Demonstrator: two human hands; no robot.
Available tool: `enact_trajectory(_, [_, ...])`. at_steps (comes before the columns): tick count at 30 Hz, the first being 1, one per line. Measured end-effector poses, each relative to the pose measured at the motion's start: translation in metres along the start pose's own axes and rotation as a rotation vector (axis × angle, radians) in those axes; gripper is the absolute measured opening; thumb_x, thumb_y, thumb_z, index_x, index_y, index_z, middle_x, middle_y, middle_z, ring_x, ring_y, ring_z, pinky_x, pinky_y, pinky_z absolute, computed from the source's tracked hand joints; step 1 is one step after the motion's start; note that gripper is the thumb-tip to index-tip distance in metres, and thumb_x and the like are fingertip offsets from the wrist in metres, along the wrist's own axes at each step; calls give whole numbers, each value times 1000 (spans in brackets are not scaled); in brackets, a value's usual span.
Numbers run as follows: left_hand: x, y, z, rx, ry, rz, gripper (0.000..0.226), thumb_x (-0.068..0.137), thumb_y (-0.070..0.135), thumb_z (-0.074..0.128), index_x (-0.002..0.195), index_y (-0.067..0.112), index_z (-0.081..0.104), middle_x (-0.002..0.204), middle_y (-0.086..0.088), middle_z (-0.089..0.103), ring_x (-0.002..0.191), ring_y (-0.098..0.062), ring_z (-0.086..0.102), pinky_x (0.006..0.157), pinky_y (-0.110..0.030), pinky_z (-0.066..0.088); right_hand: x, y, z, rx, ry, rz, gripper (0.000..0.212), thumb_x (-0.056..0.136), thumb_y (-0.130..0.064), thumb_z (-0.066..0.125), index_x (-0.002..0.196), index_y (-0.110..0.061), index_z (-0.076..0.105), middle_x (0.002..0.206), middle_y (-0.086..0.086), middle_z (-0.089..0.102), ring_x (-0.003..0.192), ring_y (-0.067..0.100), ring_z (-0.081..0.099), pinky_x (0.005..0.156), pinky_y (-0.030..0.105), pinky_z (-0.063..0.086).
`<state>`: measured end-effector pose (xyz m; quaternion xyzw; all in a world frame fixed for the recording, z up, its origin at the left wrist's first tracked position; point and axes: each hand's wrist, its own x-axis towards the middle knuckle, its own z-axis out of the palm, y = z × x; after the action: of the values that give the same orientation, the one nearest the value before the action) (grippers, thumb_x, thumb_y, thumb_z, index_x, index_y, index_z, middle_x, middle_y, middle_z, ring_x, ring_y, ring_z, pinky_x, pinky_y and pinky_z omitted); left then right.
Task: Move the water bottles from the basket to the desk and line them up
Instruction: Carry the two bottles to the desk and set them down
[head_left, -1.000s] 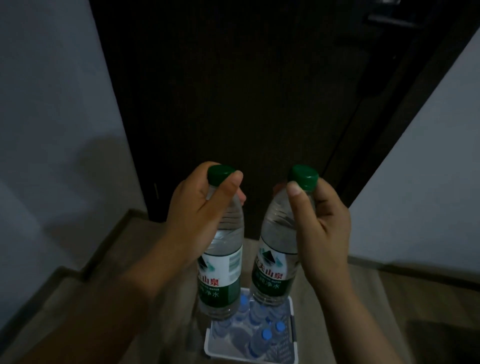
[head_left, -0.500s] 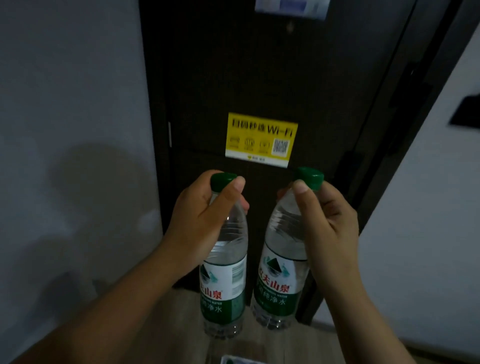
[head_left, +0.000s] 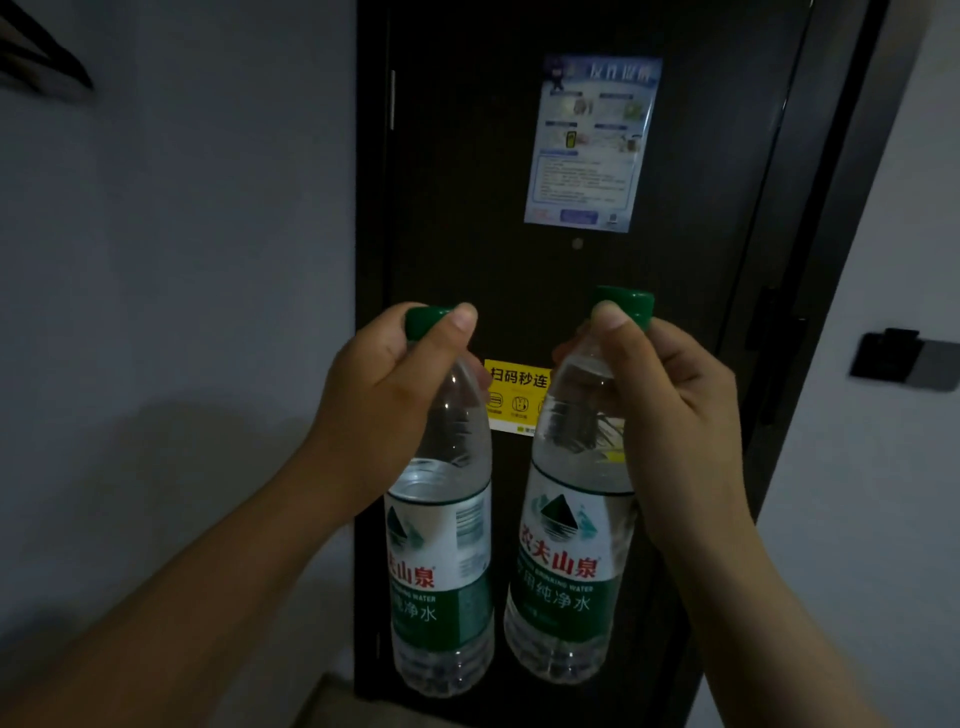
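I hold two clear water bottles with green caps and green-and-white labels, hanging in the air side by side in front of a dark door. My left hand (head_left: 384, 400) grips the neck of the left bottle (head_left: 441, 561), thumb against its cap. My right hand (head_left: 660, 410) grips the neck of the right bottle (head_left: 566, 571) in the same way. The bottles hang nearly upright, the right one tilted slightly. The basket and the desk are out of view.
A dark door (head_left: 519, 260) stands straight ahead with a blue notice (head_left: 592, 140) and a yellow sticker (head_left: 514, 389) on it. Pale walls flank it. A dark wall fitting (head_left: 904, 364) sits at the right. A strip of floor (head_left: 343, 706) shows at the bottom.
My view has tilted up: the white basket of bottles dropped out of the bottom, and the door's stickers came into sight. Both hands keep their grip on the bottles.
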<state>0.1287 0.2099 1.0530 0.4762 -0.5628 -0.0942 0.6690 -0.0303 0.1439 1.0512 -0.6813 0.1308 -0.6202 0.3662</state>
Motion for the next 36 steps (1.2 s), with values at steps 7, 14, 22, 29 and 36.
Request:
enact_trajectory(7, [-13, 20, -39, 78, 70, 4, 39, 83, 49, 46, 84, 13, 61, 76, 0, 73, 70, -11, 71, 63, -15, 53, 2, -13, 34, 57, -84, 30, 33, 88, -41, 55, 86, -11, 69, 79, 6, 71, 69, 12, 69, 60, 17, 54])
enact_trajectory(14, [-28, 36, -85, 137, 260, -35, 40, 78, 46, 52, 86, 8, 61, 75, -6, 73, 70, -14, 71, 65, -17, 56, 4, -7, 86, 235, -224, 48, 29, 89, -42, 56, 84, -18, 70, 79, 4, 72, 69, 14, 70, 58, 19, 53])
enact_trajectory(22, [-44, 54, -104, 346, 507, -38, 27, 91, 31, 52, 85, 6, 61, 74, -7, 72, 67, -11, 70, 59, -13, 52, 13, 8, 133, 444, -380, 78, 35, 82, -50, 56, 85, -18, 70, 83, 0, 74, 76, 12, 71, 67, 21, 57])
enact_trajectory(29, [-71, 69, -101, 541, 787, -25, 28, 92, 26, 52, 83, 0, 61, 75, -15, 70, 64, -10, 68, 57, -12, 51, 10, 8, 163, 695, -606, 104, 35, 80, -45, 59, 86, -13, 71, 79, -1, 74, 71, 10, 70, 59, 13, 51])
enact_trajectory(36, [-138, 108, -106, 866, 1051, -111, 29, 88, 41, 56, 82, 14, 63, 77, -4, 73, 72, -17, 70, 69, -27, 57, -34, -23, 203, 948, -854, 160, 31, 83, -45, 59, 83, -16, 70, 79, -1, 74, 71, 9, 70, 59, 11, 50])
